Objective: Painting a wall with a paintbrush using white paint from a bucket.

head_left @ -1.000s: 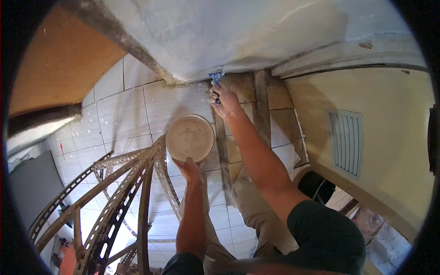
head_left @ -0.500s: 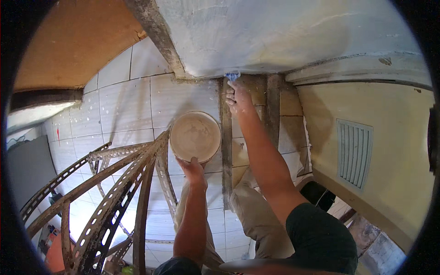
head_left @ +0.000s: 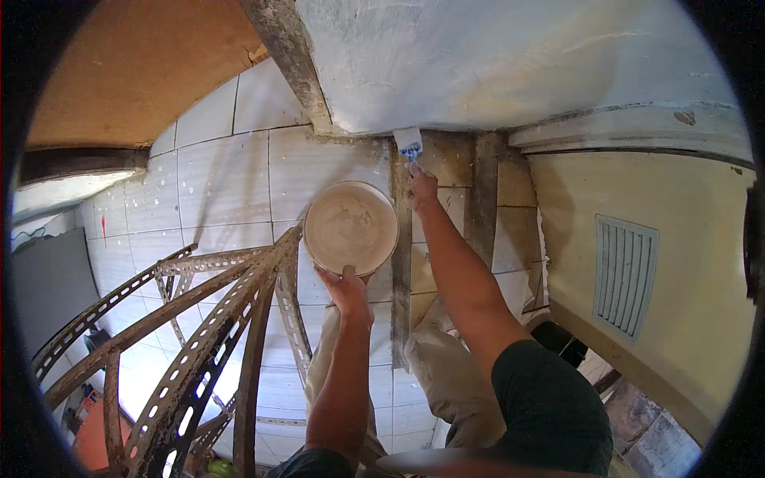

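Observation:
My left hand [head_left: 348, 295] grips the near rim of a round bucket [head_left: 309, 215], its thumb over the edge. Pale beige, paint-like liquid [head_left: 351, 227] lies inside it. Farther off and to the right, my right hand [head_left: 423, 188] is closed around the handle of a flat paintbrush [head_left: 409, 139]. White bristles and blue smears show on the brush. Its tip is at the lower edge of a whitish, smeared wall surface [head_left: 446, 72]; whether it touches there I cannot tell.
Rusty, perforated metal struts [head_left: 207, 319] stand at the left, close to the bucket. Pale tiles [head_left: 223, 183] with white spatters lie behind them. An orange-brown panel [head_left: 143, 72] is at upper left. On the right is a cream panel [head_left: 574, 191] with a louvred vent [head_left: 626, 275].
My right hand has drawn back slightly toward me with the paintbrush, and its white bristles now show. My left hand and the bucket have shifted a little away from me. The view has drifted slightly.

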Demonstrator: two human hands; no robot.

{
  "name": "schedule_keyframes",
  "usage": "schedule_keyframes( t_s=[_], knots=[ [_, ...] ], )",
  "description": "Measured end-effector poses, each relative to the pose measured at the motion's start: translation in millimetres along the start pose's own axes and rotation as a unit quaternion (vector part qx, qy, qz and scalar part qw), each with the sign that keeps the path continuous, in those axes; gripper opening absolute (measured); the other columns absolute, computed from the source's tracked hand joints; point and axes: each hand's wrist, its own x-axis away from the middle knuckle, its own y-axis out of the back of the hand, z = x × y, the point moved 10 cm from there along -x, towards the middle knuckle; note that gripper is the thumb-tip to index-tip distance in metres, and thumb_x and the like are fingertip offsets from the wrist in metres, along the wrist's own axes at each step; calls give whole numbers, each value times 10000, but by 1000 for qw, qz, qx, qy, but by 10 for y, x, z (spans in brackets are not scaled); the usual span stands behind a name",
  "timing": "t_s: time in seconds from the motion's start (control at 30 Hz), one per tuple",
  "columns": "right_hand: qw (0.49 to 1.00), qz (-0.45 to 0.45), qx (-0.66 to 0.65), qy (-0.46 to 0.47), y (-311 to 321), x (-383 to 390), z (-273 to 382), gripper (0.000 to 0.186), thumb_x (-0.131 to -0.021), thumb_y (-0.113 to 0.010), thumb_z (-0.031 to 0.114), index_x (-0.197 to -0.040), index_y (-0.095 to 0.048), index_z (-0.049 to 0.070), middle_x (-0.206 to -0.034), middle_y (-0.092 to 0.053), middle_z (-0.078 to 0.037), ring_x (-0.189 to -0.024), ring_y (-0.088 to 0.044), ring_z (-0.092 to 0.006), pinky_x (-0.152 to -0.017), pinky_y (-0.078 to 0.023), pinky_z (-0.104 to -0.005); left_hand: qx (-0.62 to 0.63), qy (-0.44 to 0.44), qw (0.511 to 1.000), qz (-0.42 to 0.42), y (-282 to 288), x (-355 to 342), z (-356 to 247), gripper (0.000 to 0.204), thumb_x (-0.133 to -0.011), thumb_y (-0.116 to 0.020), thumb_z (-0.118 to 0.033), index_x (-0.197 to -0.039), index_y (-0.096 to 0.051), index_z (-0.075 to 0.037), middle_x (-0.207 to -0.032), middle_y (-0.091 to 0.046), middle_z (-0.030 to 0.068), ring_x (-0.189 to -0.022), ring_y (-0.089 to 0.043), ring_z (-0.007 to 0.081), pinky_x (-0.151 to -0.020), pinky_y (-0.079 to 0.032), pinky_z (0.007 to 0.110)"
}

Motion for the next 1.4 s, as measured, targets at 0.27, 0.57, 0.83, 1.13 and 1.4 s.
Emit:
schedule_keyframes(
  t_s=[0.27, 0.57, 0.83, 1.13, 1.4],
  knots=[
    [979, 112, -155, -74, -748, 1365, 626, 357, -978, -652, 283, -1258, -617, 62, -834, -524, -6, -586, -437, -84, -483, -342, -211, 8, -44, 999, 3, 376, -231, -11, 898, -781, -470, 103, -1572, -133, -157, -1481, -330, 190, -1300, -489, 367, -839, -636, 445],
    [846, 293, 431, 118, -90, 2670, 1569, 251, -940, -685, 234, -1050, -709, 9, -771, -650, -43, -669, -604, -159, -606, -466, -323, 112, 34, 991, 58, -179, 50, -18, 847, -875, -494, 82, -1570, -114, -216, -1482, -331, 166, -1284, -486, 360, -902, -596, 476],
    [731, 163, 540, 385, -764, 2430, 961, 202, -927, -608, 145, -996, -697, -22, -912, -683, -254, -907, -639, -464, -813, -501, -526, 63, 34, 993, 94, -245, 176, -2, 814, -892, -505, 34, -1579, -99, -129, -1478, -347, 172, -1242, -525, 343, -838, -624, 456],
    [628, 276, 657, 311, -1109, 2244, 563, 183, -838, -623, 92, -957, -709, -17, -949, -688, -256, -908, -673, -443, -826, -541, -520, 100, -2, 990, 102, -315, 206, -119, 774, -874, -512, 35, -1556, -169, -92, -1397, -423, 180, -1176, -559, 306, -786, -637, 407],
    [544, 272, 744, 278, -1130, 2215, 616, 206, -814, -627, 74, -978, -727, -1, -988, -708, -227, -938, -707, -397, -812, -575, -494, 88, -26, 992, 86, -258, 236, -144, 709, -860, -535, 23, -1513, -268, -40, -1345, -466, 180, -1171, -553, 278, -785, -625, 371]
  ],
)
